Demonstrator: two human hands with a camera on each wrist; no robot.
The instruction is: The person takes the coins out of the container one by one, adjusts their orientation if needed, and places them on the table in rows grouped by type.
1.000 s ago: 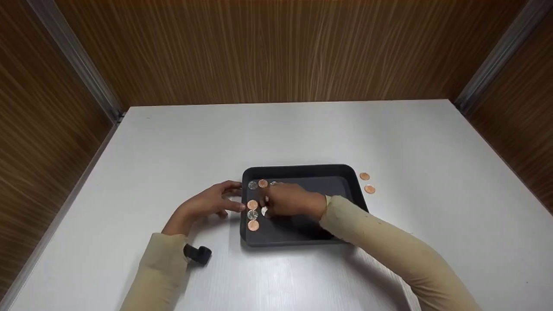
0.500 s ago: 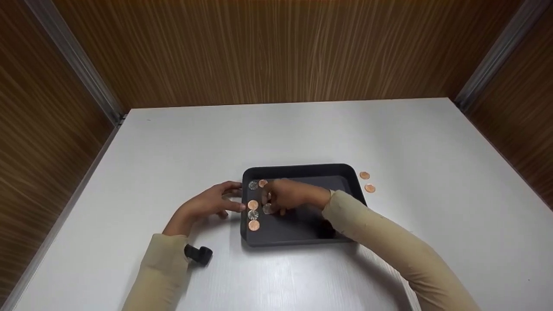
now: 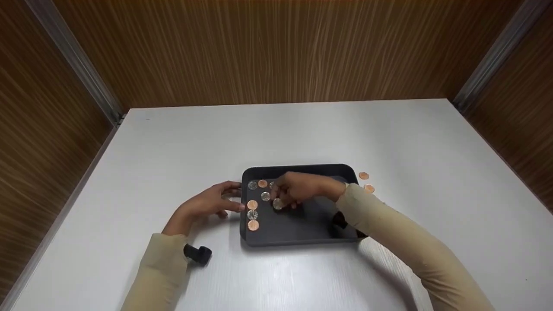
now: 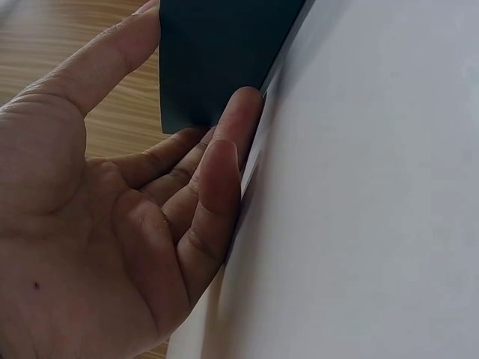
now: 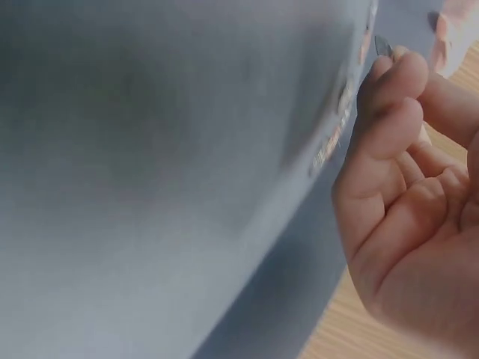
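A black tray (image 3: pixel 298 167) lies mid-table with several copper and silver coins along its left side. My right hand (image 3: pixel 293 190) hovers low over them, fingers curled. Its fingertips (image 5: pixel 397 71) seem to pinch a silver coin (image 3: pixel 278 204), whose edge shows as a grey sliver (image 5: pixel 382 46). Another silver coin (image 3: pixel 265 196) lies just left of it. My left hand (image 3: pixel 211 201) rests on the table with thumb and relaxed fingers (image 4: pixel 217 172) against the outer left wall of the tray (image 4: pixel 217 52).
Two copper coins (image 3: pixel 363 176) (image 3: pixel 368 188) lie on the white table right of the tray. A small black object (image 3: pixel 198 254) sits by my left sleeve. Wooden walls enclose the table on three sides.
My right hand has shifted right and slightly away inside the tray, taking a silver coin with it and uncovering another silver coin. The left hand has stayed put.
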